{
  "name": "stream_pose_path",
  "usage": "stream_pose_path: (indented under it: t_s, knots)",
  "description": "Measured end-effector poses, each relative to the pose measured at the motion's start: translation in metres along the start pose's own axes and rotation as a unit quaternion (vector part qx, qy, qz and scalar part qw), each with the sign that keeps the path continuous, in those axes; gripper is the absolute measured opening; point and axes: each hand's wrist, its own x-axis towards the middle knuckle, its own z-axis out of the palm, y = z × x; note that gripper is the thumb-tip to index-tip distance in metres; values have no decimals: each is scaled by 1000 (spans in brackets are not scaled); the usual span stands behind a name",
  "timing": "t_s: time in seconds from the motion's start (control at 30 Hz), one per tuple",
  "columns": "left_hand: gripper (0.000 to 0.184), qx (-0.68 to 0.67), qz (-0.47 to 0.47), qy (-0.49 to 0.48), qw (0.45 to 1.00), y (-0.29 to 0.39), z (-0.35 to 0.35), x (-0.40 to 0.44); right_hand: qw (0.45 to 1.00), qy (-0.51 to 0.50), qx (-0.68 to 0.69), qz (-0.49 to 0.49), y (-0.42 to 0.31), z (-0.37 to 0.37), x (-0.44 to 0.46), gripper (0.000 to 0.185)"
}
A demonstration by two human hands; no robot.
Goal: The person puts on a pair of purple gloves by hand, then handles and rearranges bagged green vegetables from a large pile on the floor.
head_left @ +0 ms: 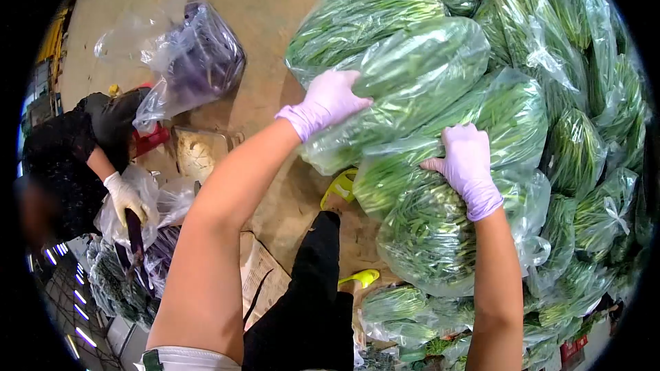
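Both my hands wear pale lilac gloves. My left hand point(330, 102) grips the near left side of a clear plastic bag of long green vegetables point(430, 58), its thumb on the plastic and some fingertips hidden. Lower right, my right hand point(469, 163) presses onto another clear bag of green stalks point(491, 113), with bent fingers closed on the plastic and the thumb out to the left. Beyond my left hand lies one more bag of greens point(364, 17). A rounded bag of greens point(430, 230) sits below my right hand.
Many bagged greens point(577, 141) are piled along the right. At left, a co-worker's gloved hand point(126, 199) holds a dark eggplant point(134, 237). A bag of dark purple vegetables point(206, 55) stands on the floor point(265, 0). Flattened cardboard point(260, 271) lies near my legs.
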Motion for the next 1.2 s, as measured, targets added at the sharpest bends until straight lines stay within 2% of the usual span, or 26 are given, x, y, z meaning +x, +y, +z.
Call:
stream_pose_path:
  t_s: [0.03,0.07,0.17,0.23,0.27,0.33,0.4,0.47,0.5,0.57,0.6,0.67,0.73,0.8,0.83,0.87,0.9,0.93,0.97,1.0,1.03,1.07,1.13,1.2]
  knots:
    - [33,-9,11,27,1000,14,-10,-7,1000,6,2,5,0,3,2,49]
    - [29,6,89,103,991,31,-24,-19,1000,14,5,8,-1,-1,4,49]
    - [25,34,133,134,981,45,-40,-29,1000,7,5,15,-4,-2,9,49]
    - [22,91,219,197,951,57,-55,-44,1000,7,0,20,-5,-2,11,49]
    - [19,170,192,243,935,69,-48,-57,1000,3,0,18,-6,-1,12,49]
    - [20,209,212,251,921,64,-26,-55,1000,2,-3,11,-6,0,13,50]
    - [23,197,175,59,963,53,20,-32,999,-24,7,22,-8,-1,17,51]
    - [20,126,173,-2,977,19,91,-13,999,-25,-3,27,-8,-3,16,52]
    - [20,126,172,-2,977,14,93,-8,1000,-7,6,24,-8,-1,15,52]
    - [26,11,138,-149,979,4,104,-4,999,-13,25,40,-9,1,13,51]
    - [26,11,138,-149,979,5,107,-6,999,-13,25,40,-9,2,12,51]
    - [29,-89,88,-125,984,5,110,-11,999,2,20,26,-7,5,13,50]
    - [31,-74,86,-136,984,19,75,-21,999,6,26,25,-5,4,15,50]
    - [25,-58,177,4,982,10,63,-39,999,7,30,26,-5,4,17,50]
    - [21,-50,195,107,974,3,49,-45,999,0,31,27,-5,3,19,50]
    - [21,0,91,173,981,-4,34,-57,999,-8,31,29,-4,3,21,50]
    - [24,-38,68,330,941,-28,42,-65,999,-8,30,32,-3,3,22,50]
    - [27,-69,-64,352,931,-40,31,-68,1000,3,24,19,-3,4,22,49]
    - [40,-161,-169,384,894,-63,38,-71,1000,13,17,7,-2,5,22,49]
    - [55,-234,-315,372,841,-93,55,-70,1000,11,15,13,-2,4,22,49]
    - [71,-362,-395,300,789,-127,70,-68,1000,5,10,3,-3,3,23,48]
    - [78,-477,-439,258,716,-157,95,-62,1000,-1,6,-7,0,2,25,48]
    - [73,-678,-302,134,657,-129,86,-46,1000,18,2,-21,6,8,25,46]
    - [68,-630,-407,178,637,-88,77,-28,997,40,-17,-56,3,8,25,46]
